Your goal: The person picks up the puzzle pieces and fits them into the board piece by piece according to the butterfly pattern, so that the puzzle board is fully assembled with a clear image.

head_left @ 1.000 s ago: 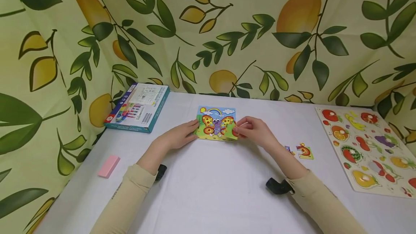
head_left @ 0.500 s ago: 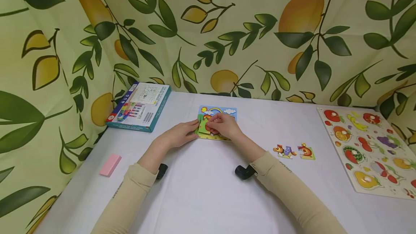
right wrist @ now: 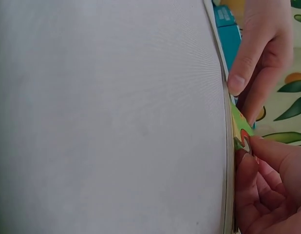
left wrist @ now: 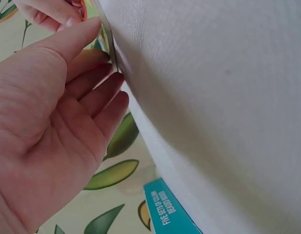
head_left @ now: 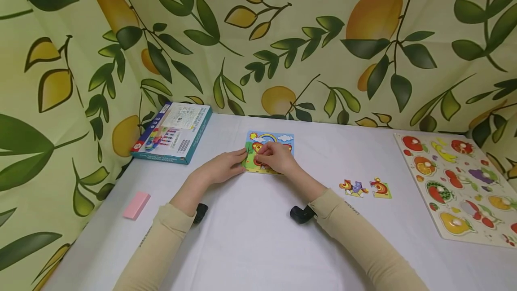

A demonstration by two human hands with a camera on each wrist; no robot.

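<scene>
A small picture puzzle board (head_left: 286, 139) with a sun, rainbow and butterfly lies at the middle of the table. My right hand (head_left: 279, 156) is over its left half, thumb and index finger pinching a puzzle piece (right wrist: 244, 125), green with a red curve. The piece sits tilted at the board's surface in the right wrist view. My left hand (head_left: 220, 167) rests at the board's left edge, fingers fairly straight and fingertips touching the rim. Two loose puzzle pieces, one purple and orange (head_left: 354, 188) and one with a red swirl (head_left: 380, 188), lie to the right.
At the back left lies a teal-edged toy box (head_left: 171, 134). A pink block (head_left: 137, 205) is on the white-covered table (head_left: 250, 246) at the left. On the right is a large fruit puzzle board (head_left: 456, 183). Patterned cloth (head_left: 258, 48) hangs behind.
My right hand has carried the green piece from the board's right side leftward to its lower left part, then shifted only slightly. The left hand has stayed at the left edge.
</scene>
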